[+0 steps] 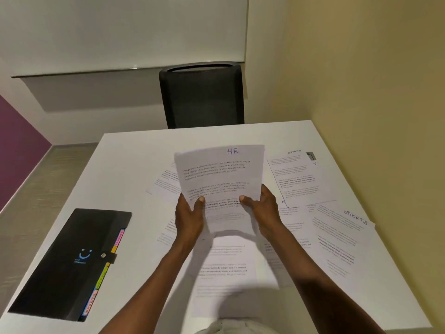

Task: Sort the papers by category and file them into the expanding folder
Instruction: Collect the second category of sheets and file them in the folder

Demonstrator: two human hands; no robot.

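I hold a printed sheet marked "HR" [220,174] upright above the middle of the white table [125,162]. My left hand [189,215] grips its lower left edge, thumb on the front. My right hand [261,209] grips the lower right edge the same way. Other printed papers lie spread on the table under and around my hands, among them two sheets marked "SPORTS" [298,177] [342,235] on the right. The black expanding folder [69,263] lies closed at the left, strap snapped, with coloured tabs along its right side.
A black chair [202,95] stands behind the table's far edge. A cream wall runs close along the right side. Floor shows past the table's left edge.
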